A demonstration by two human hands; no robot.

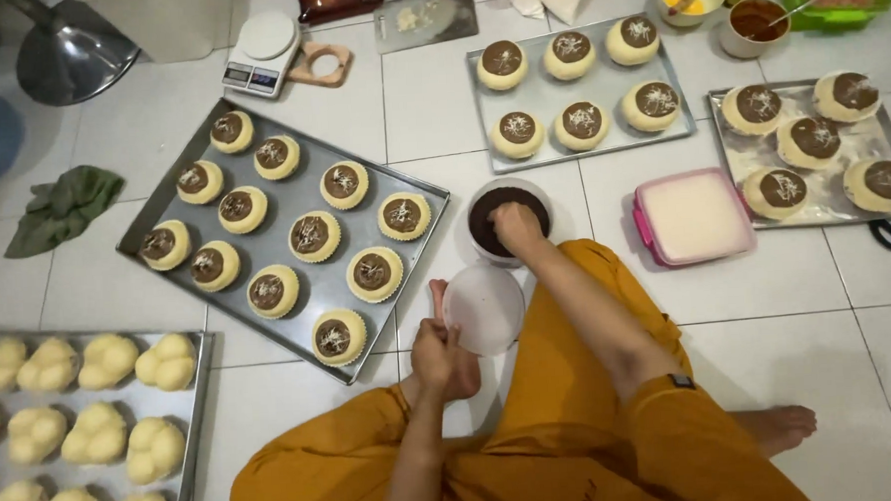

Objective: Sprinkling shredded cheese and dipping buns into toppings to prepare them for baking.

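**Between Two Hands, a Lid and a Dark Tub**

Close to the orange-clad knees, the left hand (438, 349) holds a round white lid (484, 308) by its edge; the fingers are closed on the rim and the thumb points up. The lid is tilted and stands just beside this hand, on its right side, above the white tiled floor (768, 297). A bare foot lies under the same hand.

Just beyond the lid, the right hand (515, 225) goes down into a round tub (507, 221) of dark chocolate sprinkles. Its fingertips are pressed together inside the tub, but I cannot tell if they pinch something, because the back of the hand hides them.

To the left of both hands lies a long metal tray (287, 249), set at an angle, with pale buns in paper cups; each one has a brown chocolate top. Near the left elbow, another tray (194, 412) carries plain knotted dough pieces with no topping.

To the right of the right hand, a pink box (692, 218) with white filling stands on the floor. Further from the hand, a tray with six topped buns (579, 86) lies straight ahead, and one more tray of bigger buns (820, 149) is far to the right.

At the far edge I see a small kitchen scale (263, 53), a cup of brown sauce (754, 25) and a green cloth (61, 205), all well apart from the hands.
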